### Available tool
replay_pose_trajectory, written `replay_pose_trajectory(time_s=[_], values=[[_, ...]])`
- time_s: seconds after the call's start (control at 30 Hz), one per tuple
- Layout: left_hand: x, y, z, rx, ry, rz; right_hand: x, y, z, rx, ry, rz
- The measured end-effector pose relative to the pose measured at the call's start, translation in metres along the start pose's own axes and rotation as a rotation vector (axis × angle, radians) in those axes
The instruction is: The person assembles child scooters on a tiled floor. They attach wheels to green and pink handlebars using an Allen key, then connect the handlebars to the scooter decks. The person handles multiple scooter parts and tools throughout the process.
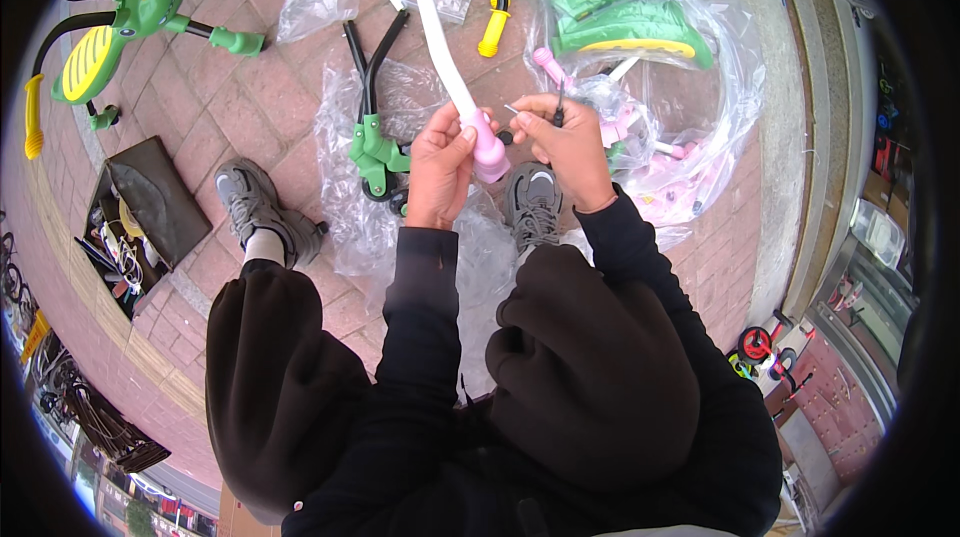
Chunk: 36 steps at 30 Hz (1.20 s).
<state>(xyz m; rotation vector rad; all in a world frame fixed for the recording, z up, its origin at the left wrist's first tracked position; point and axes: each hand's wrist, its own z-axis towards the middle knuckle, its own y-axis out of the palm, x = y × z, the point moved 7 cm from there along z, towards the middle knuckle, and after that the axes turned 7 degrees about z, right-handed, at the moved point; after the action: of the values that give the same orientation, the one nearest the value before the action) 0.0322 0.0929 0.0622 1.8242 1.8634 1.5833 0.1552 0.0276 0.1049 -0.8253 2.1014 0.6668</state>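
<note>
My left hand (440, 162) is closed round the pink socket end of a bent white tube (440, 42), which points up and away from me. The pink fitting (488, 149) flares at its lower end, with a small black round part (506, 137) beside it. Just to the right, my right hand (570, 142) pinches a thin silvery pin (511, 108) between thumb and fingertips. A slim black piece (559, 112) sticks up between its fingers; whether it belongs to the pin is hidden. The pin is apart from the fitting.
Green leg parts (375, 157) with black tubes lie on plastic wrap at left. A green-and-yellow ride-on body (630, 32) and pink parts (670, 177) are bagged at right. Black handlebars (495, 17) with yellow grips lie ahead. A green ride-on toy (130, 22) and tool bag (165, 202) are left.
</note>
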Motion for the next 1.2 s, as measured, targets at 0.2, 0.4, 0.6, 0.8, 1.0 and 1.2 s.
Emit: replay_pose_trajectory(time_s=[0.2,0.4,0.6,0.8,1.0,1.2], values=[[0.001,0.002,0.003,0.13,0.167,-0.078,0.016,-0.011,-0.006,-0.15,0.142,0.306],[-0.003,0.002,0.0,0.148,0.269,-0.298,0.056,0.004,-0.026,-0.273,0.533,0.601],[-0.019,0.006,-0.003,0.016,0.201,-0.681,0.045,-0.002,-0.005,-0.325,0.279,0.858],[-0.053,0.025,-0.018,-0.015,0.062,-0.474,0.038,-0.023,-0.006,-0.305,0.182,0.903],[-0.068,0.038,-0.023,-0.035,-0.146,-0.378,0.035,-0.036,0.002,-0.269,0.117,1.008],[-0.061,0.051,-0.035,-0.203,-0.482,0.348,0.026,-0.045,0.012,-0.199,0.133,1.096]])
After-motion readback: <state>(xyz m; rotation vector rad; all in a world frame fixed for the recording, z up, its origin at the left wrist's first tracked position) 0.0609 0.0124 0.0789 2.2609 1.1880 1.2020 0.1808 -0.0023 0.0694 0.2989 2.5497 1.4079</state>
